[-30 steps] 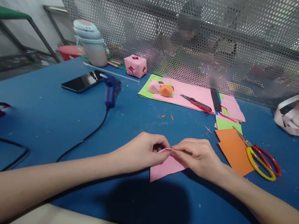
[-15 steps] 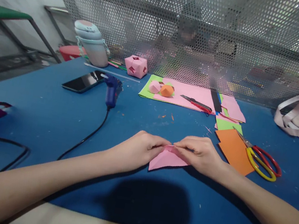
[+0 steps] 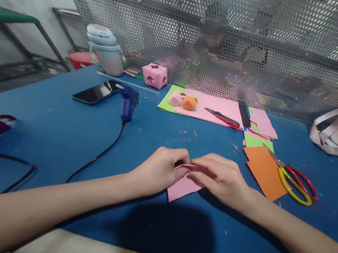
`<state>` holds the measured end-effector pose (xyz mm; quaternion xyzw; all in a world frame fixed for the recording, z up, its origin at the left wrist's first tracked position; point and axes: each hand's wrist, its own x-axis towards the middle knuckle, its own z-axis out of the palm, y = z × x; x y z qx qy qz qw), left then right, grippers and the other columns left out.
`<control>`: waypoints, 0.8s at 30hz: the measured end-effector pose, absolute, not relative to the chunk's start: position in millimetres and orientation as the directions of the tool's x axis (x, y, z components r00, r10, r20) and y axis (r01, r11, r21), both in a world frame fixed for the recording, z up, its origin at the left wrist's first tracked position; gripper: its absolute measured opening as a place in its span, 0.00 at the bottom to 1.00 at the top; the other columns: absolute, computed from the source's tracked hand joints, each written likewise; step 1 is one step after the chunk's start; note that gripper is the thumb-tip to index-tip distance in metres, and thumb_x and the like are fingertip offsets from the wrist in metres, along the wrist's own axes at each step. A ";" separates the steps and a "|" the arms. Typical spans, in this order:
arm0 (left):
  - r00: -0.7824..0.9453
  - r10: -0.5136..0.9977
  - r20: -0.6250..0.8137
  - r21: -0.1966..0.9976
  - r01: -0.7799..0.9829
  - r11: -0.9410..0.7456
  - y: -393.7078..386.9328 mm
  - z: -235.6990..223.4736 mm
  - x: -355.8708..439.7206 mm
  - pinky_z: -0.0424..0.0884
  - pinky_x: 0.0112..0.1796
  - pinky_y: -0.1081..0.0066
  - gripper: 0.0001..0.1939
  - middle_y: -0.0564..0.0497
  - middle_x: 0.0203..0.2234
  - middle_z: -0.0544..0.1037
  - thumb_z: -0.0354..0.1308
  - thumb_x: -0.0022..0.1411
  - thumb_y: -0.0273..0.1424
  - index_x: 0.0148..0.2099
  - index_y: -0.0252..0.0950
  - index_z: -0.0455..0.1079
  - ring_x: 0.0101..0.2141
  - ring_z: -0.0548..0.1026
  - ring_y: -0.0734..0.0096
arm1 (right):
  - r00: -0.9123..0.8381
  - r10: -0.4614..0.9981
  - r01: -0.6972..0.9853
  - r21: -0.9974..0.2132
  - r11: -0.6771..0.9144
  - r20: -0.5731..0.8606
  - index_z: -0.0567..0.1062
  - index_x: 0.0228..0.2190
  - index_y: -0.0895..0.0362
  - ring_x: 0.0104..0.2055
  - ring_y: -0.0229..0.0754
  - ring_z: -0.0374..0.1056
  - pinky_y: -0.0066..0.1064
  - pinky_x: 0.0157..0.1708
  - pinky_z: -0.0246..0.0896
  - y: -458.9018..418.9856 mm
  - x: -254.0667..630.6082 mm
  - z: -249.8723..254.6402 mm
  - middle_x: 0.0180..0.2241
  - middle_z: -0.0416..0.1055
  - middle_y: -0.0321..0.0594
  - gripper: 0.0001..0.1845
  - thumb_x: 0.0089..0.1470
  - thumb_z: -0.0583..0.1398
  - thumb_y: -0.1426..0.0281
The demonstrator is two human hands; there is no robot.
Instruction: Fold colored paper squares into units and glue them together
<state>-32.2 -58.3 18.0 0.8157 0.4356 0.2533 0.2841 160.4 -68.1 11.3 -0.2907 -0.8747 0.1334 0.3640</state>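
Observation:
A folded piece of pink paper [image 3: 182,188] is held between both hands just above the blue table, its lower corner pointing down toward me. My left hand [image 3: 164,171] pinches its left side between thumb and fingers. From the right, my right hand [image 3: 220,176] grips the upper edge, fingers behind and thumb in front. Part of the fold is hidden by the fingers. To the right of my right hand lie orange paper pieces [image 3: 265,170], with red-and-yellow-handled scissors [image 3: 297,184] resting partly on them.
A blue hot glue gun [image 3: 127,104] stands left with its cord, near a phone [image 3: 95,91]. Behind are a bottle [image 3: 106,53], a pink paper ball [image 3: 154,75], pink sheets [image 3: 205,100] and a cutter [image 3: 222,117]. A perforated metal screen [image 3: 173,23] closes off the back; a person is beyond it.
The pink paper has tilted, its lower corner now further down. My right hand has shifted slightly left, and its fingers are lapped further over the paper's top edge.

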 end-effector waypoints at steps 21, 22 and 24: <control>0.308 0.948 0.084 0.869 0.443 -0.221 -53.4 20.0 -31.3 0.62 0.28 0.74 0.10 0.53 0.25 0.72 0.53 0.58 0.34 0.30 0.34 0.70 0.27 0.67 0.73 | -0.282 0.913 0.501 -0.766 0.402 0.295 0.75 0.33 0.56 0.28 0.35 0.67 0.26 0.28 0.61 -56.1 163.0 14.1 0.28 0.73 0.34 0.05 0.53 0.59 0.71; 0.305 0.951 0.047 0.884 0.431 -0.182 -53.6 19.1 -29.9 0.60 0.27 0.74 0.09 0.54 0.24 0.71 0.53 0.57 0.34 0.31 0.34 0.69 0.25 0.66 0.74 | -0.274 0.909 0.509 -0.754 0.414 0.314 0.74 0.32 0.56 0.27 0.35 0.66 0.26 0.28 0.61 -56.1 162.7 13.2 0.27 0.73 0.34 0.04 0.53 0.58 0.72; 0.321 0.947 -0.009 0.910 0.394 -0.125 -54.2 16.5 -27.0 0.58 0.25 0.75 0.06 0.56 0.21 0.69 0.54 0.56 0.32 0.31 0.35 0.68 0.23 0.64 0.76 | -0.267 0.884 0.515 -0.718 0.468 0.385 0.74 0.31 0.56 0.28 0.35 0.66 0.27 0.30 0.61 -56.8 162.1 11.3 0.26 0.72 0.34 0.05 0.53 0.57 0.74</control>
